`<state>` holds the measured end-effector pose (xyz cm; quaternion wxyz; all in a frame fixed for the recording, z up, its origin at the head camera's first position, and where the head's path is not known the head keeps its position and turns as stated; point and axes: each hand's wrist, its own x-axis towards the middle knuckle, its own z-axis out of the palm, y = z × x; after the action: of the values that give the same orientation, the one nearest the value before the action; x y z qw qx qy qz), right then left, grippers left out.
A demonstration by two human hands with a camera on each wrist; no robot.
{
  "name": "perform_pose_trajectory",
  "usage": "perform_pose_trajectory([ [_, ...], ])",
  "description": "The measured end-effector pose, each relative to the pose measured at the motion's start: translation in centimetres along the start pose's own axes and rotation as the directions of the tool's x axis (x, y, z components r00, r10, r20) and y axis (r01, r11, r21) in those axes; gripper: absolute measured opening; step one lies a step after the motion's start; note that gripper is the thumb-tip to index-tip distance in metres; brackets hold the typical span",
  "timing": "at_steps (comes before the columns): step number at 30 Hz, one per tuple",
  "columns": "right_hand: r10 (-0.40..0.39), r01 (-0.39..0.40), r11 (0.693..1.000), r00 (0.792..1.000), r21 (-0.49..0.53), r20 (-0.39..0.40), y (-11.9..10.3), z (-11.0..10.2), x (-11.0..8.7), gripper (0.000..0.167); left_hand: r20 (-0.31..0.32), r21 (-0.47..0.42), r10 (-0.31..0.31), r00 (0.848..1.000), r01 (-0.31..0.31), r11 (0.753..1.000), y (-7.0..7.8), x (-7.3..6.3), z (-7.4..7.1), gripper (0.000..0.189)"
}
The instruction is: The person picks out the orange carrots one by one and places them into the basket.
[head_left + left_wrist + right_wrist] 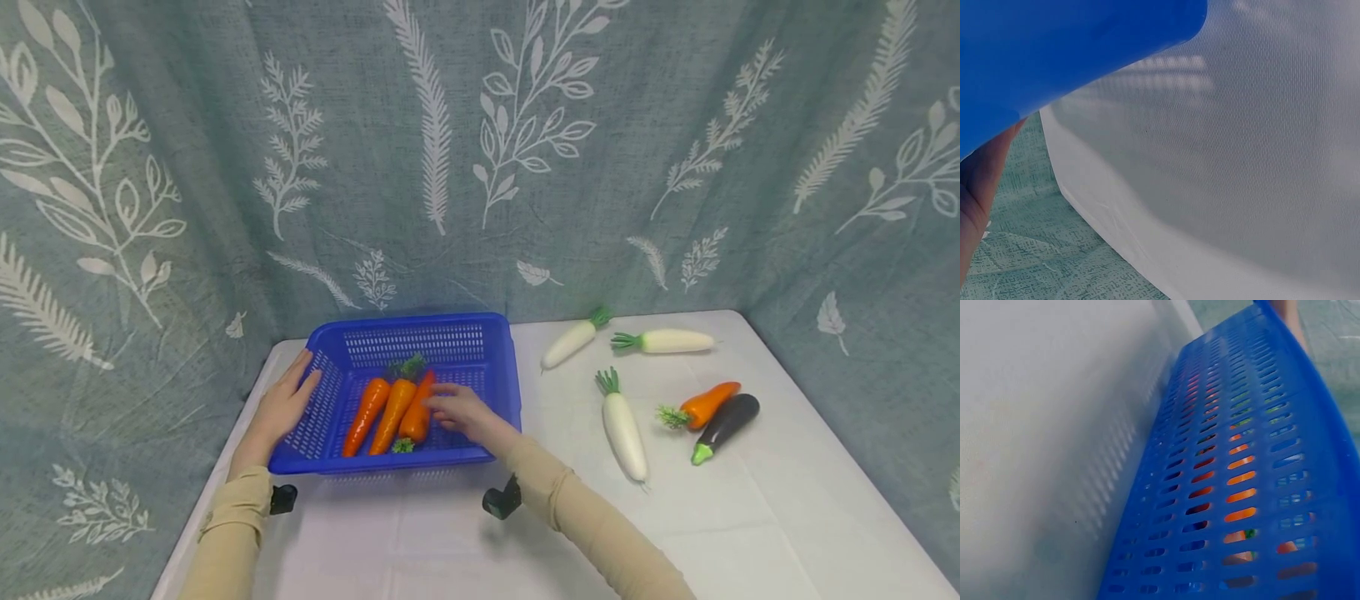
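In the head view, a blue slotted basket [420, 457] stands on the left of the table with several orange carrots inside. Two long ones, a left carrot [367, 417] and a middle carrot [393, 415], lie side by side, leafy tops away from me. Beside them is a shorter carrot [417, 417] with its green top toward me. My right hand [467, 412] reaches over the basket's near right part, fingertips beside the shorter carrot; I cannot tell whether they touch. Along the left rim rests my left hand [281, 406], fingers extended.
Right of the basket lie white radishes: one at the back [570, 344], one at the back right [675, 341] and one nearer [625, 435]. Farther right, another carrot [708, 405] touches an eggplant [726, 427]. A patterned curtain [465, 167] hangs behind the table [420, 542].
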<state>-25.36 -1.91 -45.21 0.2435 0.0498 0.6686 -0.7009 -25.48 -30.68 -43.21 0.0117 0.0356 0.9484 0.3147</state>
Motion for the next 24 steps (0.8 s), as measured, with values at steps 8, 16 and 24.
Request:
perform_pose_trajectory([
  [8, -0.037, 0.033, 0.998, 0.998, 0.059, 0.060, -0.8, -1.2, -0.7, 0.048, -0.004, 0.002, 0.002, 1.000, -0.002, 1.000, -0.1, 0.1, 0.1, 0.065],
  [16, -0.051, 0.047, 0.998, 0.995, 0.053, 0.082, -1.9, -2.2, -1.4, 0.046, 0.003, 0.000, 0.000, 1.000, 0.000, 1.000, 0.0, 0.1, 0.0, 0.067],
  [24, -0.100, 0.099, 0.995, 0.991, 0.024, 0.090, -2.3, -3.5, -2.3, 0.050, 0.007, -0.005, -0.002, 1.000, 0.002, 1.000, 0.1, -0.1, -0.1, 0.066],
])
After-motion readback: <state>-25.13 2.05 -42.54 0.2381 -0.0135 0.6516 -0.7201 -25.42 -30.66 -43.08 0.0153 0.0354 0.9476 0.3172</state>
